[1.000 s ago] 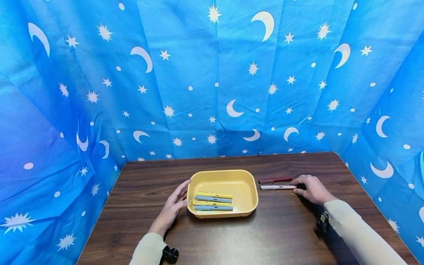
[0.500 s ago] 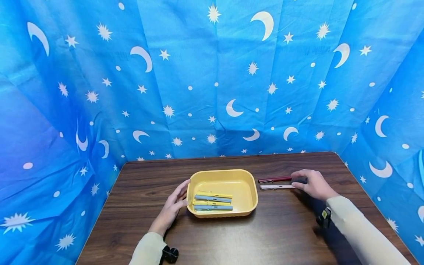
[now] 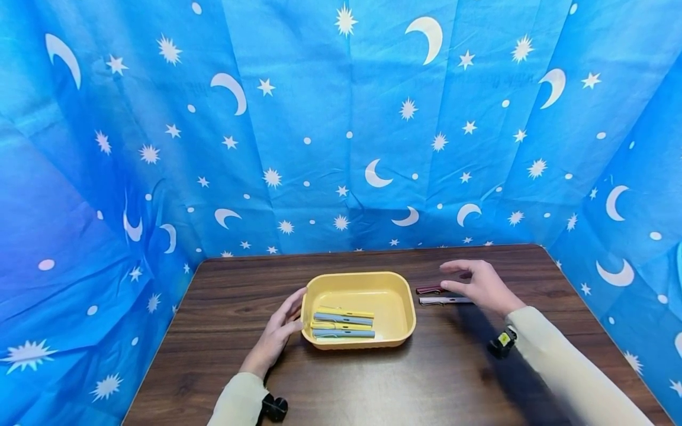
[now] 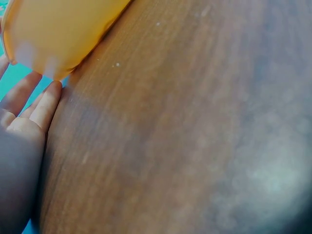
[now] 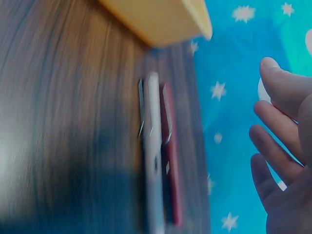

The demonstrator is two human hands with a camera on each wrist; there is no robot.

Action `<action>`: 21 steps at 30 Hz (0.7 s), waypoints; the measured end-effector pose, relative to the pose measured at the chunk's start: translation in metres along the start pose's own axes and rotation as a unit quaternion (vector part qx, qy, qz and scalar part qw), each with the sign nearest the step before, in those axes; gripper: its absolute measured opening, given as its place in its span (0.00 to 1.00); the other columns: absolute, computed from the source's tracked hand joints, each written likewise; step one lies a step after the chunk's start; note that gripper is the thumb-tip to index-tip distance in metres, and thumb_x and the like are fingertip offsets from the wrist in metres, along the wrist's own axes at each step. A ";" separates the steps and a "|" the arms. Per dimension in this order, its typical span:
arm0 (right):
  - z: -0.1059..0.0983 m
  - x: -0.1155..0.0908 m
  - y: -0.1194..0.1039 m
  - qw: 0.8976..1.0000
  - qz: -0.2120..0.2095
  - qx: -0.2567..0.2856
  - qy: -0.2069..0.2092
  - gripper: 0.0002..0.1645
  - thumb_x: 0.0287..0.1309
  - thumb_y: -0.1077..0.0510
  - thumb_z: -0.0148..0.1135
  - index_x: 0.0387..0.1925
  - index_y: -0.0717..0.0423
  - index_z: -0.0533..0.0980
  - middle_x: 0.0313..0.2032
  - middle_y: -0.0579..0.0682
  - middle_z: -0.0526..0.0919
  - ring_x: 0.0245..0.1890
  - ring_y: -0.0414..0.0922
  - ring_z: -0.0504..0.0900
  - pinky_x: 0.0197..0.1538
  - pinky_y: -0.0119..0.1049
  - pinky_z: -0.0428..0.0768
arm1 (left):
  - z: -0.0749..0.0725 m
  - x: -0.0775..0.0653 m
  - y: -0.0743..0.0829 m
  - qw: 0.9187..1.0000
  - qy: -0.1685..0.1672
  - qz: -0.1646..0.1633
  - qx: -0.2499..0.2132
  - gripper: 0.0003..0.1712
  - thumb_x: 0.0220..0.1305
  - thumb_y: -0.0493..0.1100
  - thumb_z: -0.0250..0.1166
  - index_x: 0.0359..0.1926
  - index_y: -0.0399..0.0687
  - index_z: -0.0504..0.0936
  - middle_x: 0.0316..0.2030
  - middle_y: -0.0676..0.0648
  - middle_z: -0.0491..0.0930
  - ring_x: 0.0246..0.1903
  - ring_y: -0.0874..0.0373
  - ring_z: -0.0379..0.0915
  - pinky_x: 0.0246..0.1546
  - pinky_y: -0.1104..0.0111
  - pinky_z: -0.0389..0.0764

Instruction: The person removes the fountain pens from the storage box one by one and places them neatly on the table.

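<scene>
A yellow rectangular tray (image 3: pixel 398 322) stands on the table, with several yellow and blue-grey clip pens (image 3: pixel 343 334) side by side in its left half. My left hand (image 3: pixel 273 337) rests at the tray's left end, fingers extended along the outer wall and thumb near the rim. In the left wrist view its fingers (image 4: pixel 46 105) lie against the tray's end. My right hand (image 3: pixel 483 288) hovers with parted, relaxed fingers over a dark red pen (image 3: pixel 428 290), hiding part of it. Beside that lies a pale silvery pen (image 3: pixel 442 300). Both pens appear whole in the right wrist view, apart from the hand.
The dark wood table (image 3: pixel 373 384) ends at the back against a blue cloth (image 3: pixel 319 118) printed with moons and stars. More of this cloth hangs at both sides. A black wrist camera (image 3: pixel 502 343) sits below the right sleeve.
My right hand has come away from the right ends of the two pens, rising and moving left over the red one. The left hand, the tray and the pens stay in place.
</scene>
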State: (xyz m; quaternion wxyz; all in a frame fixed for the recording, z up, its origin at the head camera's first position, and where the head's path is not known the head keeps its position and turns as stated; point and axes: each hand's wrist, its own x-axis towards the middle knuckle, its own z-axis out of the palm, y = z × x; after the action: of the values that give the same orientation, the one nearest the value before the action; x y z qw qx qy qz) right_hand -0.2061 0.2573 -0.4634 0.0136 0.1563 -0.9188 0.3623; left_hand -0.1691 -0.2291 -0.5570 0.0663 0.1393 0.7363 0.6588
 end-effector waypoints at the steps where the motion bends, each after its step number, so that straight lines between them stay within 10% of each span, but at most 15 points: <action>1: 0.001 0.002 -0.004 1.000 -0.007 0.004 0.000 0.24 0.65 0.54 0.74 0.61 0.55 0.83 0.60 0.56 0.85 0.61 0.57 0.82 0.60 0.59 0.82 | 0.000 0.000 0.000 1.000 0.001 -0.002 0.002 0.44 0.68 0.33 0.58 0.82 0.55 0.59 0.81 0.44 0.57 0.80 0.44 0.52 0.69 0.78 0.62; 21: 0.028 0.035 -0.068 0.990 -0.046 0.127 -0.050 0.23 0.63 0.53 0.75 0.59 0.50 0.85 0.56 0.50 0.88 0.58 0.56 0.84 0.53 0.44 0.88 | -0.002 0.000 -0.004 0.999 -0.015 0.035 -0.011 0.42 0.70 0.33 0.59 0.83 0.46 0.57 0.80 0.35 0.58 0.79 0.37 0.51 0.69 0.78 0.64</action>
State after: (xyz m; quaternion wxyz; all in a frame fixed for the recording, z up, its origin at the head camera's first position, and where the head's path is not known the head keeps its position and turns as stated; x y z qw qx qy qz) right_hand -0.2165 0.1824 -0.4341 -0.0362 0.2165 -0.8567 0.4668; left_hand -0.1697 -0.2314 -0.5611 0.0552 0.1742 0.7226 0.6667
